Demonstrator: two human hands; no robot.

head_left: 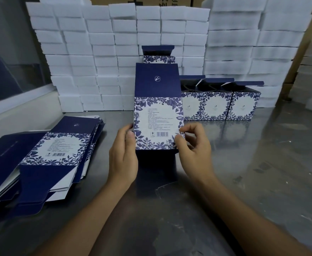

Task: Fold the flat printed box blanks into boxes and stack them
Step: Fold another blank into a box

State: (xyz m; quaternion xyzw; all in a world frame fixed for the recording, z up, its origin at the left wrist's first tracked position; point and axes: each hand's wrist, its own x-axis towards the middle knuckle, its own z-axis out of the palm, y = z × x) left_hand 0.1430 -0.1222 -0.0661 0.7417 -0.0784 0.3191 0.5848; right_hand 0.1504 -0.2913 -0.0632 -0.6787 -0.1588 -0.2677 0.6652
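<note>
I hold a flat box blank [158, 108] upright over the steel table, its navy lid flap pointing up and its white panel with blue leaf print and barcode facing me. My left hand [123, 156] grips its left edge. My right hand [194, 145] pinches its right edge between thumb and fingers. A pile of flat blanks [46, 154] lies on the table at the left. Three folded boxes [219, 105] with open lids stand in a row behind and to the right. Another folded box [158, 54] stands higher up behind the held blank, partly hidden.
A wall of stacked white foam blocks [99, 58] runs across the back of the steel table [262, 172], with taller stacks at the right. A window ledge runs along the left side. Brown cartons show above the foam.
</note>
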